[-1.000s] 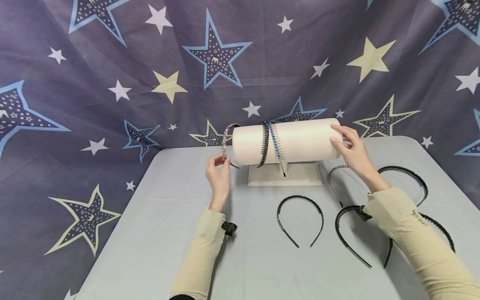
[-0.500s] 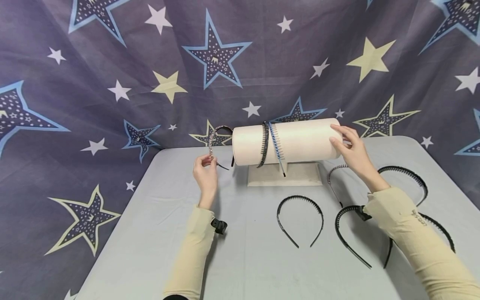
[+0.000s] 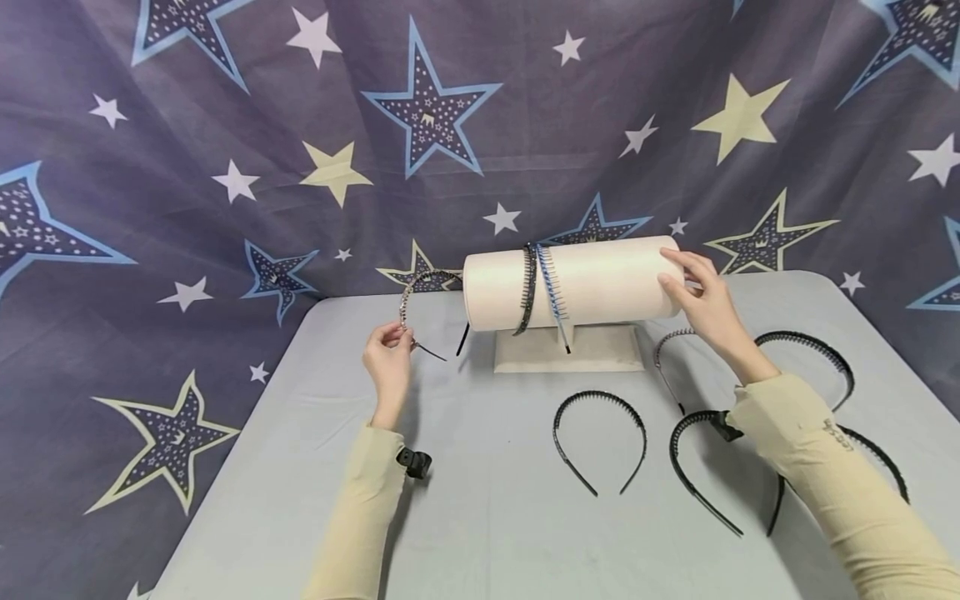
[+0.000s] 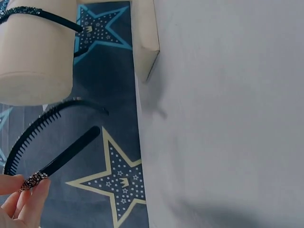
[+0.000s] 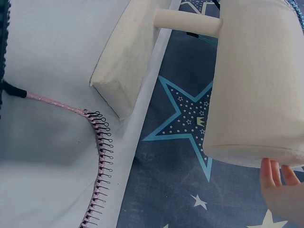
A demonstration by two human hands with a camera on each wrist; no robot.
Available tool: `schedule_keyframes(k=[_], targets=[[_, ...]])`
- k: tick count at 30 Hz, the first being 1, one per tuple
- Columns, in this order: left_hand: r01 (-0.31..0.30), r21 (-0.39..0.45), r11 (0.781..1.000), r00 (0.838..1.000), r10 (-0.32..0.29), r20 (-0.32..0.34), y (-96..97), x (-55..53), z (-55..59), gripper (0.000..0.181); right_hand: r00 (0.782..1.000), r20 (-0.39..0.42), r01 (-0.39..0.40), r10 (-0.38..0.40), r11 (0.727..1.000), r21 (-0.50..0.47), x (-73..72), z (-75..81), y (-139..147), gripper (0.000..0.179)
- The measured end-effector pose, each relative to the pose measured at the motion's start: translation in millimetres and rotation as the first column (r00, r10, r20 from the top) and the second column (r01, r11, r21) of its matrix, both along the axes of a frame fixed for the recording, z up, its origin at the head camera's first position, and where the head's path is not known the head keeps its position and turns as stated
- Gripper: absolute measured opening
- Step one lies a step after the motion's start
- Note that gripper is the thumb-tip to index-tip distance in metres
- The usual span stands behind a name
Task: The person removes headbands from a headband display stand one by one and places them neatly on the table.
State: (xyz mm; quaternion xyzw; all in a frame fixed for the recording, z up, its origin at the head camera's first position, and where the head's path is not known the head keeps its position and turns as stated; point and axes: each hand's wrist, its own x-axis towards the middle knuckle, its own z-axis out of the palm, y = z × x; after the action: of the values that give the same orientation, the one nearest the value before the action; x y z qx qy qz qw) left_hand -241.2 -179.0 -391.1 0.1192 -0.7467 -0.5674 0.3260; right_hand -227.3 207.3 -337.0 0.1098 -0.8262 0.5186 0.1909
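My left hand (image 3: 389,358) pinches a toothed headband (image 3: 406,302) by its glittery side, left of a cream roll-shaped headband stand (image 3: 611,279). In the left wrist view, this headband (image 4: 66,153) has black tips and a row of comb teeth inside its curve. It is off the roll, its arch close to the left end. A black headband (image 3: 528,292) and a blue toothed headband (image 3: 553,287) sit around the roll. My right hand (image 3: 708,300) rests its fingers on the roll's right end; in the right wrist view the fingertips (image 5: 270,168) touch the end's edge.
The stand's flat base (image 3: 517,354) rests on a grey cloth-covered table (image 3: 480,533). A black headband (image 3: 597,393) lies in front of it. Several more lie at the right, partly under my right forearm, including a pink toothed one (image 5: 99,161). A star-patterned curtain (image 3: 525,100) hangs behind.
My left hand has moved left and slightly down with the glittery headband, away from the roll's left end. My right hand stays at the right end.
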Motion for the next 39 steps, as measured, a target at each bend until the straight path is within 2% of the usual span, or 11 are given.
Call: schedule_keyframes(k=[3,5,10,12,19,23,27,33,39], targets=[[0.045,0.075,0.996,0.999,-0.046,0.01,-3.1,1.8,0.0,0.016,1.0,-0.002,0.001,-0.001,1.0,0.0,-0.4,-0.3,0.0,0.039],[0.066,0.094,0.993,0.998,-0.068,0.018,-5.2,3.1,0.5,0.016,1.0,-0.004,0.001,-0.001,1.0,0.0,-0.5,-0.5,0.0,0.039],[0.104,0.095,0.99,0.992,-0.11,0.055,-11.8,5.7,0.8,0.018,1.0,-0.005,0.001,-0.001,1.0,-0.002,-0.9,-0.8,0.0,0.039],[0.118,0.093,0.989,0.988,-0.127,0.09,-14.7,6.8,0.5,0.019,1.0,-0.007,0.001,-0.001,1.0,-0.001,-0.8,-0.8,0.0,0.039],[0.163,0.06,0.985,0.961,-0.172,0.216,-23.7,14.1,-3.3,0.019,1.0,-0.009,-0.003,0.003,1.0,-0.002,0.0,0.1,0.0,0.039],[0.195,0.082,0.977,0.938,-0.21,0.276,-26.9,20.5,-4.8,0.02,1.0,-0.002,-0.004,0.004,1.0,0.0,-0.2,-0.1,0.1,0.04],[0.233,0.123,0.965,0.906,-0.261,0.332,-29.0,25.3,-5.8,0.022,1.0,-0.004,-0.006,0.006,1.0,-0.004,-0.8,-0.6,0.4,0.04],[0.297,0.14,0.945,0.857,-0.328,0.396,-29.3,31.3,-5.5,0.024,1.0,-0.009,-0.008,0.008,1.0,-0.013,-1.3,-1.0,0.9,0.039],[0.344,0.186,0.92,0.8,-0.391,0.454,-28.0,37.1,-7.5,0.027,1.0,-0.004,-0.007,0.007,1.0,-0.012,-1.1,-1.1,1.2,0.04]])
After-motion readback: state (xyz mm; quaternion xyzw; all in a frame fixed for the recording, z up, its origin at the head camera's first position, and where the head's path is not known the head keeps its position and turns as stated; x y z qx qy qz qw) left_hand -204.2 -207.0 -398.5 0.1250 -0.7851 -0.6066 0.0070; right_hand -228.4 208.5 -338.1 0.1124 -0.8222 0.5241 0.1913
